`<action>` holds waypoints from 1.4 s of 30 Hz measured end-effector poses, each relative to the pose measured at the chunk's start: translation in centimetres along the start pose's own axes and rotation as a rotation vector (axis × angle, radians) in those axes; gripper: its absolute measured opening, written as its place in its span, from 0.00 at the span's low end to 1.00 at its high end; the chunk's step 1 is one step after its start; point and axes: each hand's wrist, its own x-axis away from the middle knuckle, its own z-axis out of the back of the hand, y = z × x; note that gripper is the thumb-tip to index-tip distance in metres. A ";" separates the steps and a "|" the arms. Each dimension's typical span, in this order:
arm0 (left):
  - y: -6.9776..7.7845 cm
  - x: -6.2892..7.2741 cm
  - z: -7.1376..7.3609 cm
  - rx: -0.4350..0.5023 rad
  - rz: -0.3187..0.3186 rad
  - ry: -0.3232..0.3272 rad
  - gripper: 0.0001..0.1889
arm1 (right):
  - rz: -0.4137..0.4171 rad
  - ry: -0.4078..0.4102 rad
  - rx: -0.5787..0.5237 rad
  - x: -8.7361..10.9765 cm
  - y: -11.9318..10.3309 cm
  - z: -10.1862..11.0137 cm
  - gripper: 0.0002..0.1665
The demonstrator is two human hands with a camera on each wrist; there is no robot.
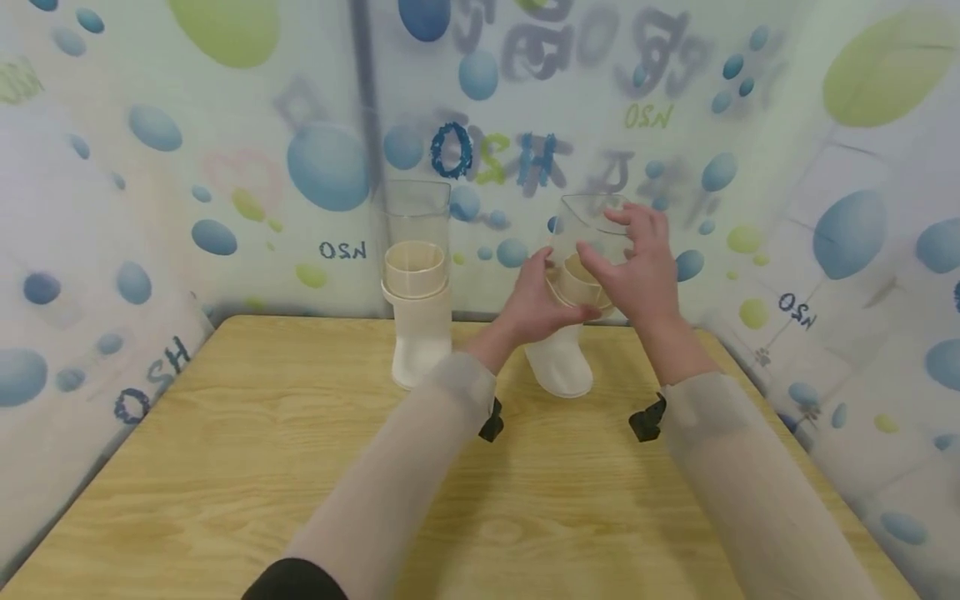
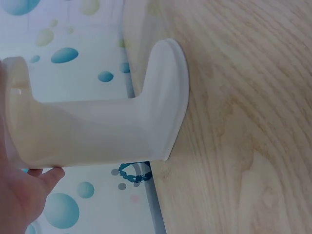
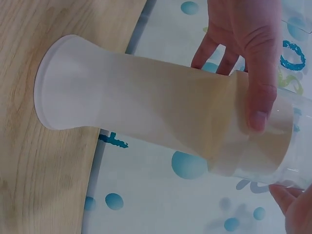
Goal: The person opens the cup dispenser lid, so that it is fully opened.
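A white boot-shaped stand (image 1: 562,367) carries a clear spouted beaker (image 1: 573,218) with a cream inner cylinder (image 3: 265,141) showing through its wall. My left hand (image 1: 536,304) grips the stand's collar, thumb across the front and fingers behind; in the left wrist view the stand's foot (image 2: 168,92) is on the table. My right hand (image 1: 641,267) holds the beaker from the right, thumb in front and fingers spread near the rim. A fingertip of it touches the clear wall in the right wrist view, where most of that hand is out of frame.
A second white boot-shaped stand (image 1: 422,333) with a clear beaker (image 1: 416,200) on top stands upright to the left. Both are near the back edge of the wood-grain table (image 1: 225,433). A curtain (image 1: 315,267) printed with blue and green spots hangs close behind and at both sides.
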 end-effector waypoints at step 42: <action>1.9 1.1 -3.7 -0.038 0.119 0.215 0.71 | -0.209 -0.051 -0.072 0.3 -0.5 0.2 0.53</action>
